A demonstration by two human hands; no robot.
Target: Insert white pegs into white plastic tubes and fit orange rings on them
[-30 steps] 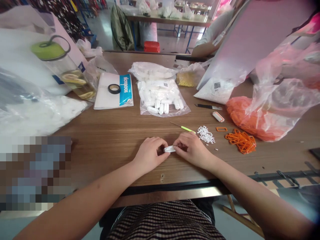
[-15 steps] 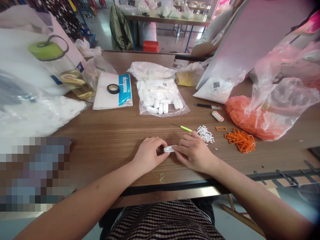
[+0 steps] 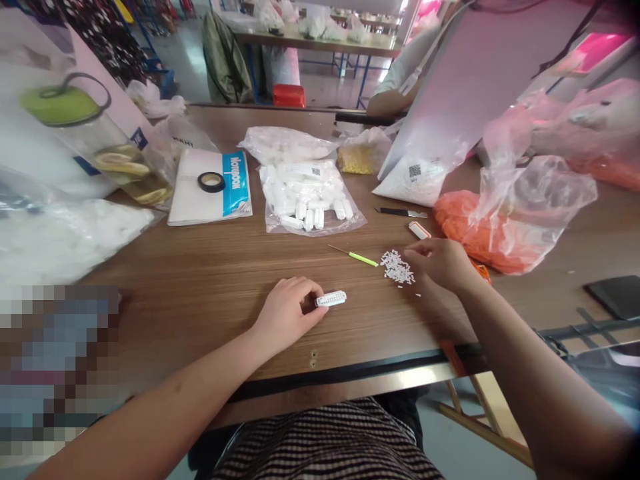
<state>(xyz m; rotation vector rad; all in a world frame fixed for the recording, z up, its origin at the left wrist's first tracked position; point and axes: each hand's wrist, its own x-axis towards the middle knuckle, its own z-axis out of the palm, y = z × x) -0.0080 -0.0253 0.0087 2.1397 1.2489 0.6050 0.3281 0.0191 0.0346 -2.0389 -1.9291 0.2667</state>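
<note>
We're pinching a white connector (image 3: 333, 299) in left fingers (image 3: 310, 285); right fingers (image 3: 420, 258) are hovering half-curled, hold unclear; loose pegs (image 3: 397, 268) are seemingly awaiting use.

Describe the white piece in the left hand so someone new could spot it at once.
On the brown table, go to the left hand. Pinched there is a small white bar, its free end pointing right. It shows rows of dark marks and no orange, unlike the orange-edged white piece near the bag of orange parts.
</note>
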